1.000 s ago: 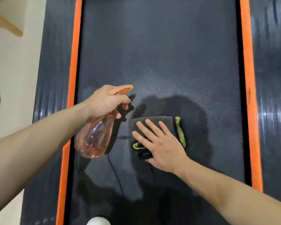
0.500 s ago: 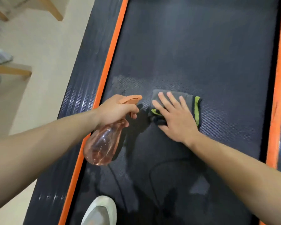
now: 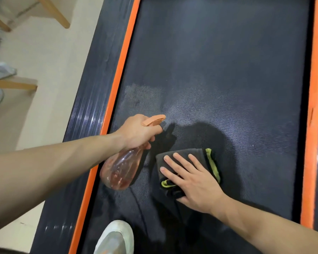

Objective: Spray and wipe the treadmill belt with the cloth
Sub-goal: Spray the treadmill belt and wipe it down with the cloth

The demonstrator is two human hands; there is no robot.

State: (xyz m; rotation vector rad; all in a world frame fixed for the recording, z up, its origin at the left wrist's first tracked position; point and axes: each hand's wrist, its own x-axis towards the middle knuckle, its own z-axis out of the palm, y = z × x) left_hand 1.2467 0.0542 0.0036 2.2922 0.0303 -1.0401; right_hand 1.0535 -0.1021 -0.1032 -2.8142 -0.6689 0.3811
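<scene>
Seen from the head camera, the left hand (image 3: 136, 132) is wrapped around the neck of a clear pinkish spray bottle (image 3: 121, 171), with a finger curled over the trigger under the orange nozzle (image 3: 153, 120). The bottle's body hangs below and behind this hand, tilted, with a little liquid pooled in its bottom. The nozzle points forward, past the knuckles, over the treadmill belt (image 3: 218, 61).

Ahead of that hand a pale damp patch (image 3: 191, 107) spreads across the belt's dark textured surface. Just beside it on its outer side runs the orange edge strip (image 3: 117, 79), then a dark ribbed side rail (image 3: 88, 110) and a light floor (image 3: 50, 70) with wooden furniture legs (image 3: 53, 13).

The right hand (image 3: 196, 182) lies flat, fingers straight and slightly spread, pressing on a folded dark grey cloth (image 3: 203, 157) with lime-green trim. The cloth sits under the fingers and palm, flat on the belt, close beside the bottle. Far to this hand's outer side runs the other orange strip (image 3: 314, 107). Nearer the body than both hands, a light shoe (image 3: 116, 237) stands on the belt.
</scene>
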